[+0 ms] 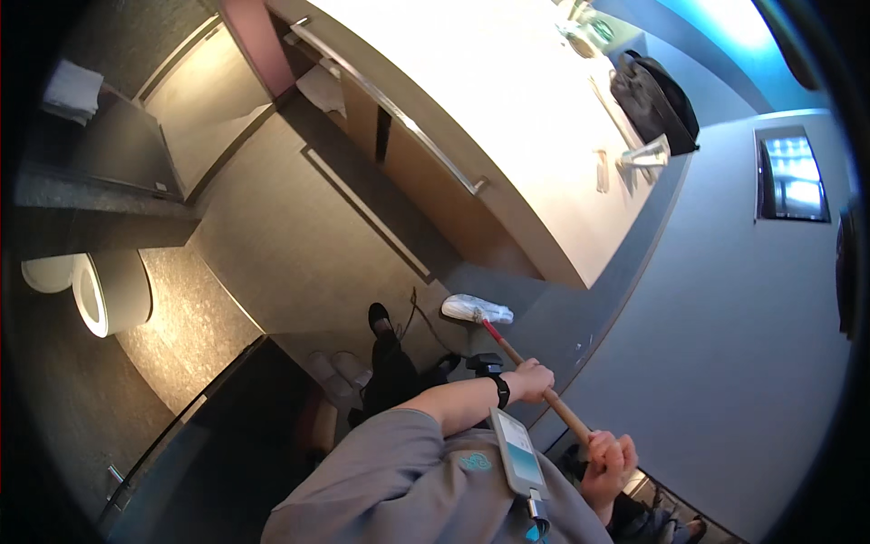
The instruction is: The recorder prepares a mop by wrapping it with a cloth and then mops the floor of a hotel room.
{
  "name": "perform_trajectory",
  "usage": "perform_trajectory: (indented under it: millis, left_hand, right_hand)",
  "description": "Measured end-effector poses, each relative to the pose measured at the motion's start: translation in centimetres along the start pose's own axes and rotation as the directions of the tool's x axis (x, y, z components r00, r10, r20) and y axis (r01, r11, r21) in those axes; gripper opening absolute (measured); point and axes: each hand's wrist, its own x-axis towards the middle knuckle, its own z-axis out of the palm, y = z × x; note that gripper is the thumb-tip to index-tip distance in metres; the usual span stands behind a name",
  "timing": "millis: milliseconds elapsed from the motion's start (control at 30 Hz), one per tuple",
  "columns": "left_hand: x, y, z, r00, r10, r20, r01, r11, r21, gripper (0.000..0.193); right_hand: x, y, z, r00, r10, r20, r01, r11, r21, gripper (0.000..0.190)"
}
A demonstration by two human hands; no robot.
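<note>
A mop with a wooden handle [565,413] slants across the view in front of me. My left hand [535,381], with a black band on its wrist, grips the handle about midway. Near the upper end of the handle, my right hand [610,468] is closed around it. Red covers the handle's lower part, just above a bundled white mop head [476,309]. The mop head rests on the floor [506,282] near the corner of the cabinet, beside the grey wall. A badge hangs in front of my grey shirt.
Past the mop stands a long white counter [476,88] with a metal rail, a black bag [649,102] and a glass [646,155]. A thin dark cord [428,319] lies by my feet, with pale slippers [340,367] to the left. A toilet [112,294] is farther left.
</note>
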Motion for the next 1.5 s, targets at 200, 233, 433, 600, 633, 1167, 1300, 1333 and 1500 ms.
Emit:
perform_trajectory:
  millis: [200, 233, 433, 600, 633, 1167, 1300, 1333, 1500]
  left_hand:
    - [-3.9, 3.0, -4.9, 0.978, -0.106, -0.178, 0.136, 0.977, 0.162, 0.035]
    - [-5.0, 1.4, -5.0, 0.961, -0.183, -0.208, 0.224, 0.955, 0.192, 0.036]
    - [-9.3, -10.8, -4.8, 0.853, -0.397, -0.338, 0.501, 0.805, 0.318, 0.029]
    - [2.6, -5.1, 2.4, 0.930, -0.249, -0.269, 0.328, 0.894, 0.306, 0.030]
    - [5.6, -3.1, 4.0, 0.958, -0.192, -0.215, 0.254, 0.916, 0.311, 0.030]
    - [7.4, 6.2, 9.5, 0.984, -0.127, -0.125, 0.152, 0.964, 0.218, 0.040]
    - [2.6, -3.4, 7.0, 0.912, -0.410, -0.010, 0.384, 0.846, 0.370, 0.043]
    - [3.9, -3.0, 7.6, 0.930, -0.364, -0.050, 0.355, 0.856, 0.376, 0.041]
    - [14.1, 1.9, 13.3, 0.972, -0.136, -0.193, 0.172, 0.968, 0.184, 0.034]
  right_hand:
    - [0.1, -0.4, -5.0, 0.987, -0.092, 0.129, 0.065, 0.978, 0.197, 0.023]
    - [0.8, 0.9, -5.4, 0.983, -0.030, 0.181, 0.003, 0.989, 0.147, 0.021]
    - [5.6, 12.3, -0.5, 0.810, -0.176, 0.560, 0.027, 0.964, 0.264, 0.019]
    - [3.9, 11.7, -12.4, 0.917, 0.235, 0.322, -0.272, 0.959, 0.074, 0.022]
    - [3.1, 10.9, -14.9, 0.949, 0.201, 0.241, -0.218, 0.975, 0.045, 0.023]
    - [-1.4, 10.2, -24.6, 0.981, -0.001, 0.194, -0.058, 0.953, 0.298, 0.031]
    - [0.6, 17.3, -18.2, 0.903, 0.078, 0.423, -0.226, 0.923, 0.313, 0.028]
    - [0.8, 17.5, -19.4, 0.907, 0.091, 0.412, -0.218, 0.937, 0.273, 0.027]
    - [3.1, 11.9, -25.8, 0.883, -0.048, 0.466, 0.034, 0.999, 0.039, 0.016]
